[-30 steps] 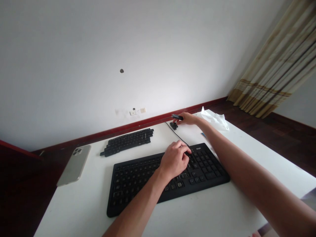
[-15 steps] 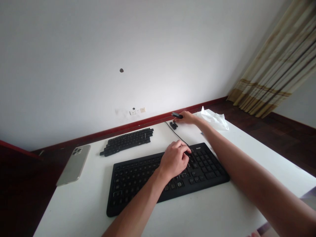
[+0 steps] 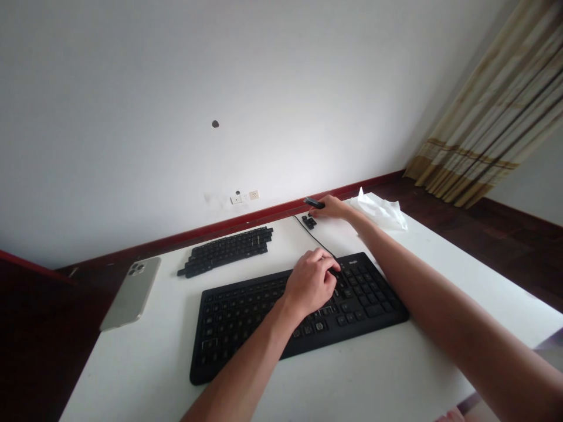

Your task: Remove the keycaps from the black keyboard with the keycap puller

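Note:
A black keyboard lies on the white table, many of its keycaps off on the left and middle part. My left hand rests over its middle right, fingers curled, its fingertips at the keys; whether they hold anything is hidden. At the table's far edge my right hand is closed on a dark pen-like tool, with its fingertips beside a small group of loose black keycaps. A larger block of removed keycaps is laid out in rows behind the keyboard.
A phone lies face down at the table's left edge. White crumpled plastic sits at the far right corner. The keyboard's cable runs to the table's back edge. A wall with sockets stands behind, a curtain at right.

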Demonstrator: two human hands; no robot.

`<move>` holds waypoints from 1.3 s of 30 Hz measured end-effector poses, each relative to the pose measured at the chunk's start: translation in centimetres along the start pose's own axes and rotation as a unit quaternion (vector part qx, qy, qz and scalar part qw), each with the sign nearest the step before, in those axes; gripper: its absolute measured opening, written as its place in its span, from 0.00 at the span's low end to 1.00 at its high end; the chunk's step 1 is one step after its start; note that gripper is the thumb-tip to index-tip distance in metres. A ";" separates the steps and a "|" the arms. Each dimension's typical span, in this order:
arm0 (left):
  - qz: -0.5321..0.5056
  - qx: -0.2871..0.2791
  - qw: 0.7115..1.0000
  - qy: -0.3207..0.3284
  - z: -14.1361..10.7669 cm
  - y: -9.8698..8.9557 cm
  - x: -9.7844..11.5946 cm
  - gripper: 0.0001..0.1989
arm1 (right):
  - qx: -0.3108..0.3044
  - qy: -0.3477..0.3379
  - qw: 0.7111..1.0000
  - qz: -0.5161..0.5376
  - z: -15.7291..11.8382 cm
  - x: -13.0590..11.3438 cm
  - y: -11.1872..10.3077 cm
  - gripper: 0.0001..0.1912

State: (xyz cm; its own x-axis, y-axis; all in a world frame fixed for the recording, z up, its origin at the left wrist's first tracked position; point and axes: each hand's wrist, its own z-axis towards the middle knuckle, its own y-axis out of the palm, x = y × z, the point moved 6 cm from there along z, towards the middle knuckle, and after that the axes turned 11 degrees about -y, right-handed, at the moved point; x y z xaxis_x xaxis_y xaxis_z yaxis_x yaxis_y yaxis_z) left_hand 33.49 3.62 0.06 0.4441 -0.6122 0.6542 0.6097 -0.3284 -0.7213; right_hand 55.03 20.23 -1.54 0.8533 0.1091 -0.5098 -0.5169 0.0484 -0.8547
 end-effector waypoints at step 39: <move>-0.007 0.007 1.000 0.007 0.0 0.1 0.0 0.15 | 0.010 -0.006 1.000 -0.005 0.4 -0.7 0.4 0.16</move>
State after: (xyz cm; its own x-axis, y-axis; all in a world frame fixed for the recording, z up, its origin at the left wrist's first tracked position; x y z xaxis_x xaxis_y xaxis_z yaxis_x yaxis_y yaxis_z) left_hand 33.55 3.65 -0.01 0.4262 -0.6180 0.6606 0.6244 -0.3274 -0.7092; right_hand 54.23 20.59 -1.50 0.8574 0.1207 -0.5004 -0.5101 0.0695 -0.8573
